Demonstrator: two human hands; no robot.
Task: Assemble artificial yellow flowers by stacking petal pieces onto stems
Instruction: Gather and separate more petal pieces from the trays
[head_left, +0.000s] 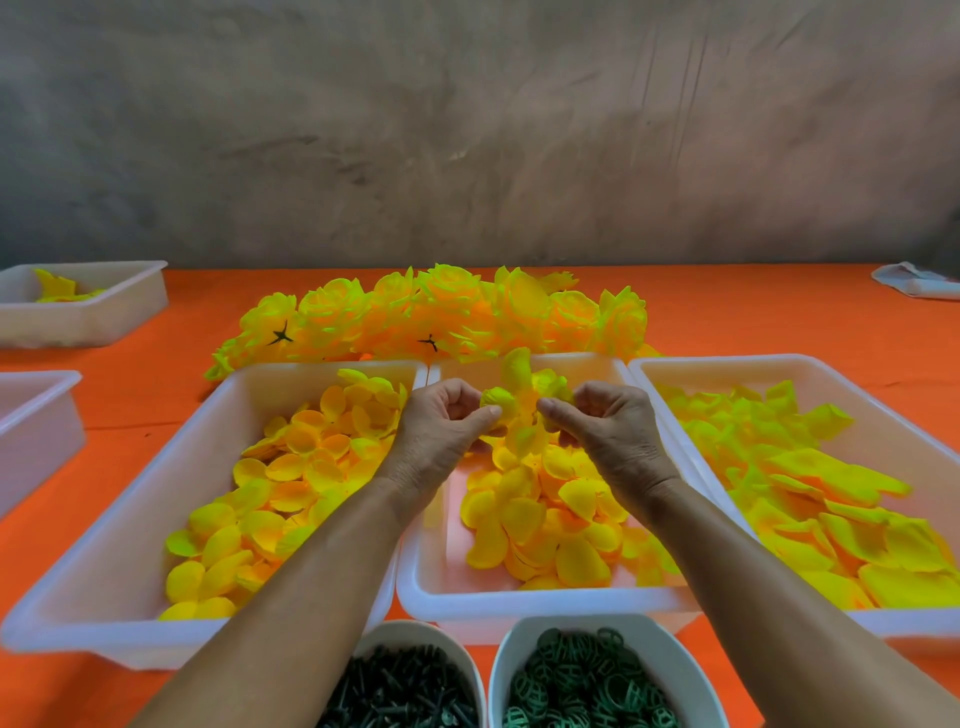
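Orange-covered table (727, 312) stands against a stained grey wall (467, 130).

Both hands (524, 421) pinch petal piece (522, 410) — over mid tray (519, 605).

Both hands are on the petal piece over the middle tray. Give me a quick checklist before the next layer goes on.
1. Left hand pinches the petal piece: ok.
2. Right hand pinches it too: ok.
3. Stem seated in the piece: cannot tell, hidden.
4. Middle tray holds petals: ok.
5. Bowl of green rings within reach: ok.
6. Finished flowers out of the way behind the trays: ok.
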